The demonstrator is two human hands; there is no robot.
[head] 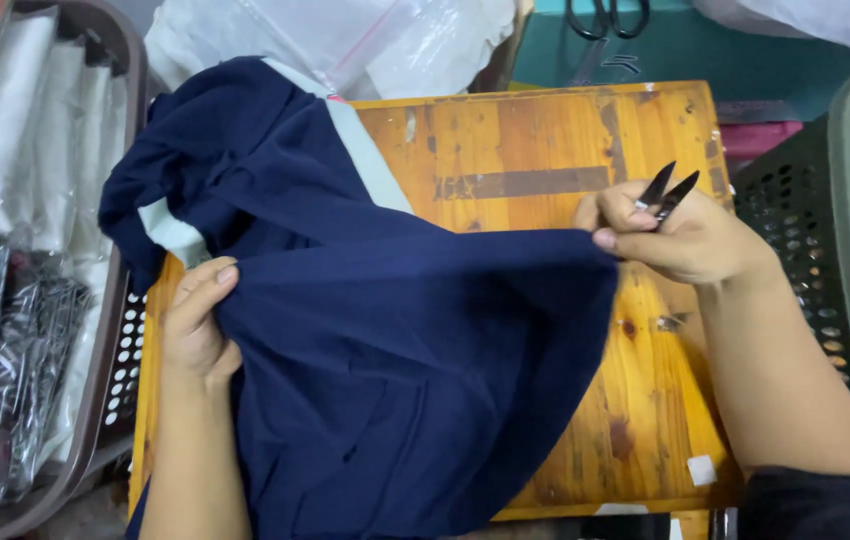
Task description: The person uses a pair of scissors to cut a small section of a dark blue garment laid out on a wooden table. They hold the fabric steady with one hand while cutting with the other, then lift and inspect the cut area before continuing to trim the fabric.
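A: What lies nearest the wearer?

B: The dark navy blue cloth garment (385, 350) spreads over the near half of the orange-stained wooden board (545, 140), spilling past its near edge. The left hand (195, 325) curls shut on the garment's left side, fingers bunching the fabric at the board's left edge.

A: And the right hand?

B: The right hand (680, 235) pinches the garment's right corner between thumb and fingers, and the same fist holds small black thread snips (667, 190), blades pointing up and away, slightly parted.

A: Where is there open room?

B: The bare wood right of the cloth and across the board's far half. A dark perforated plastic basket (805, 250) stands just beside the right edge, a brown basket of clear-wrapped packets (45, 200) hugs the left.

A: Farther off?

B: White plastic bags (345, 40) and black-handled scissors (607, 15) on a teal surface.
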